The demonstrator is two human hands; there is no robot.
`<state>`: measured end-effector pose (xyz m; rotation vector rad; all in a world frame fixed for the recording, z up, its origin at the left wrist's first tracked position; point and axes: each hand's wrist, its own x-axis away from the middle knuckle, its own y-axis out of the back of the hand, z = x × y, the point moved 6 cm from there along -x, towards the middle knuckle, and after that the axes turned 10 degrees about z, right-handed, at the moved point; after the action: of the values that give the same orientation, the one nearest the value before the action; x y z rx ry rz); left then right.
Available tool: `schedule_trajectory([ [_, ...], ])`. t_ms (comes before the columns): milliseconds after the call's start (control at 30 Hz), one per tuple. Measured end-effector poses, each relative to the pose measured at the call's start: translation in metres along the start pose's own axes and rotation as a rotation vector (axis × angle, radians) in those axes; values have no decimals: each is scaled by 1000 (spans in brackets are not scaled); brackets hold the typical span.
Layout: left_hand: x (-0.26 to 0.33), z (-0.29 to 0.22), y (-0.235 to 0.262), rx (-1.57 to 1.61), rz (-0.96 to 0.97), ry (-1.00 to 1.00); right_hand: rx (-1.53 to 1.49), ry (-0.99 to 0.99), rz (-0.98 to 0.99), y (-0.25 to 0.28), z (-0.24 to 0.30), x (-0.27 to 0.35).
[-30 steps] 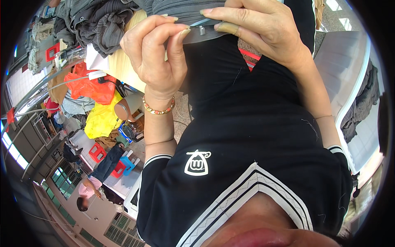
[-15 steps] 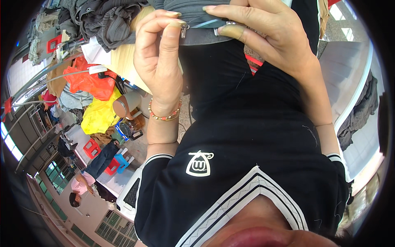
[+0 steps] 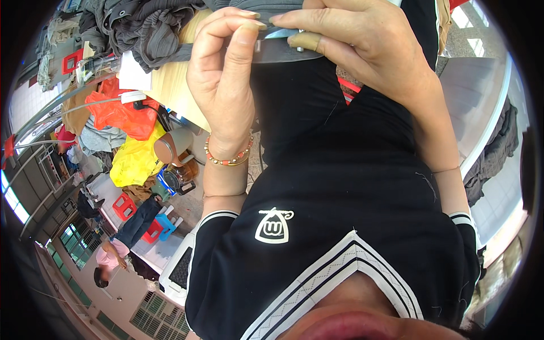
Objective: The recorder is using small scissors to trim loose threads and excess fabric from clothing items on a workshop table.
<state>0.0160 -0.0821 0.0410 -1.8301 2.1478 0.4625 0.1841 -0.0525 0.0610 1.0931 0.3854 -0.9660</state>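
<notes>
Grey fabric (image 3: pixel 283 55) stretches across the top of the view, between my hands and over my dark-clothed lap. My left hand (image 3: pixel 224 73) is closed in a pinch at its edge; what the fingertips hold is too small to tell. Just beside the left thumb is a small silver metal piece (image 3: pixel 258 46). My right hand (image 3: pixel 368 45), with a tan cover on the thumb, grips a small pointed shiny blade (image 3: pixel 279 34). The blade points left toward the left fingertips, and its handle is hidden. Another metal piece (image 3: pixel 300 49) sits beneath the right thumb.
A grey garment pile (image 3: pixel 141 25) lies on a pale wooden table (image 3: pixel 170 85) at upper left. Red (image 3: pixel 122 107) and yellow bags (image 3: pixel 136 161) and a lidded cup (image 3: pixel 173 144) stand left. A translucent curved panel (image 3: pixel 473 102) is at right. Another person (image 3: pixel 110 255) sits in the distance.
My right hand has moved slightly left with the blade, and the gap between my hands has narrowed. The left hand has shifted a little to the right.
</notes>
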Motion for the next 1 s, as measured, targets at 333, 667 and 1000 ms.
schedule_trajectory([
  [333, 23, 25, 24, -333, -112, 42, -639, -608, -92, -3, -67, 38],
  [667, 38, 26, 71, -320, -273, 40, -373, -396, -81, 10, -84, -44],
  [1000, 40, 32, 79, -420, -268, 147, -801, -575, -114, -10, -67, -22],
])
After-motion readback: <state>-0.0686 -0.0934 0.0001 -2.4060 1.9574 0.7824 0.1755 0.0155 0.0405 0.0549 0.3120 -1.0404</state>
